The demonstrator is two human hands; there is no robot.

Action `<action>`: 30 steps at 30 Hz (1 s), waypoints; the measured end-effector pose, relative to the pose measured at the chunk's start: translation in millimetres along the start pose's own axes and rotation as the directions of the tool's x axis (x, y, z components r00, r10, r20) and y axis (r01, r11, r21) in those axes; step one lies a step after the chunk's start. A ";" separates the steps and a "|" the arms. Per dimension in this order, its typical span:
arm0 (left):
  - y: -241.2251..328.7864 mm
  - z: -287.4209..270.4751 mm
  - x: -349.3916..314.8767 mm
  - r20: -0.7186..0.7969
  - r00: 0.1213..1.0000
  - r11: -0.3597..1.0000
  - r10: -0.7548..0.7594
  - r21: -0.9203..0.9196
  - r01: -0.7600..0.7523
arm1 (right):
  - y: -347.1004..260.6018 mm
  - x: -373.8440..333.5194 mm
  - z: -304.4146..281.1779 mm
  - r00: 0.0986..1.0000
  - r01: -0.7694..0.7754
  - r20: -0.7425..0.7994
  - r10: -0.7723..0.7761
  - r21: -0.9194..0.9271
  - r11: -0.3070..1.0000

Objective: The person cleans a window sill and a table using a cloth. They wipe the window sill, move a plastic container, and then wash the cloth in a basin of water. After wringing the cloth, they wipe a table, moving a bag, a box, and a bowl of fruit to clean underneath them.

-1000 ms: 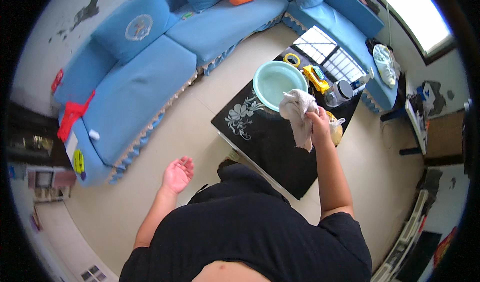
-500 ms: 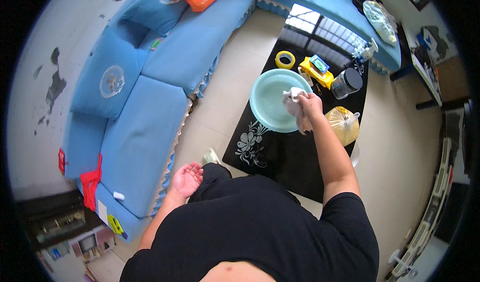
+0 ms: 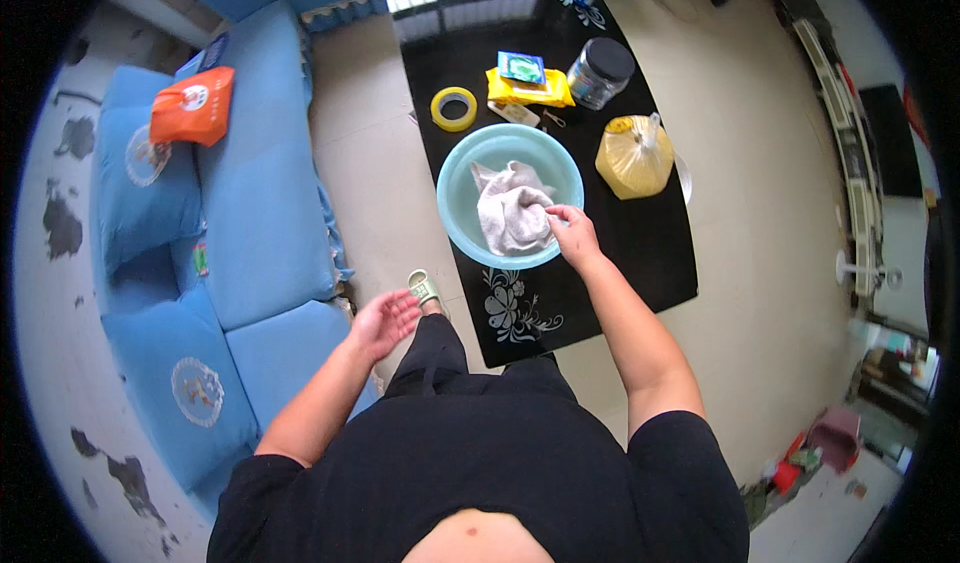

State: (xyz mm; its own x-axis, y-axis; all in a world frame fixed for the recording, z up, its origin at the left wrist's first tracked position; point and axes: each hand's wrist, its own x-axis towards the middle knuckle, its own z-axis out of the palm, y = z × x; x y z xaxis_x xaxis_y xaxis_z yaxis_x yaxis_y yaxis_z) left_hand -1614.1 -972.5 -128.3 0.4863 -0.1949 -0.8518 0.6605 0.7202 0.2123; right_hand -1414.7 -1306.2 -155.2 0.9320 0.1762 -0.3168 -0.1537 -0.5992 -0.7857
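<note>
A crumpled pale grey cloth (image 3: 515, 213) lies inside the light-blue plastic basin (image 3: 450, 228). My right hand (image 3: 574, 237) is at the basin's right rim, its thumb and forefinger closed on the cloth's edge. Off to the left, my left hand (image 3: 384, 324) hangs in the air above the floor, between the sofa and the table. Its fingers are apart and it holds nothing.
The basin stands on a black glossy table (image 3: 640, 253). Beyond it are a yellow tape roll (image 3: 453, 109), a yellow wipes pack (image 3: 530, 87) with a small blue packet (image 3: 521, 67), and a dark-lidded jar (image 3: 602, 71). A tied yellowish bag (image 3: 635, 158) sits right. A blue sofa (image 3: 265, 183) stands left.
The cloth hung bunched from my right hand over the basin's right rim; now it lies spread inside the basin. The view has turned, and my left hand is still open.
</note>
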 end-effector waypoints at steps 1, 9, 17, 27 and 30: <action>15.6 -3.8 11.6 0.017 1.000 1.000 0.000 0.014 0.000 | 23.1 -7.8 12.6 0.998 -0.035 -0.057 0.039 0.068 0.997; 50.8 30.5 30.2 0.058 0.990 0.973 -0.130 0.198 0.116 | 15.6 -113.6 46.0 0.969 -0.246 0.036 0.245 0.037 0.969; 41.9 107.7 69.9 0.065 0.998 0.662 0.014 0.748 -0.058 | 54.0 -117.1 56.6 0.922 -0.354 -0.087 0.376 0.202 0.913; 55.3 150.9 254.3 0.607 0.772 -0.543 0.191 0.720 -0.431 | 40.8 -38.9 93.6 0.936 -0.230 -0.238 0.258 0.139 0.963; 52.2 163.6 283.0 0.528 0.845 -0.795 0.086 0.548 -0.262 | 49.9 14.5 118.3 0.914 -0.336 -0.281 0.294 -0.116 0.935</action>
State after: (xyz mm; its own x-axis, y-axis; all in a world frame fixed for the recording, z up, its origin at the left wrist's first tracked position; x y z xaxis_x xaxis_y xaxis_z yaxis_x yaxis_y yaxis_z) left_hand -1348.4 -1099.0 -279.9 0.7697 -0.4542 -0.4486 -0.3384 -0.8861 0.3166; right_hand -1447.8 -1241.1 -261.9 0.8986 -0.2341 -0.3710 -0.4187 -0.7100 -0.5662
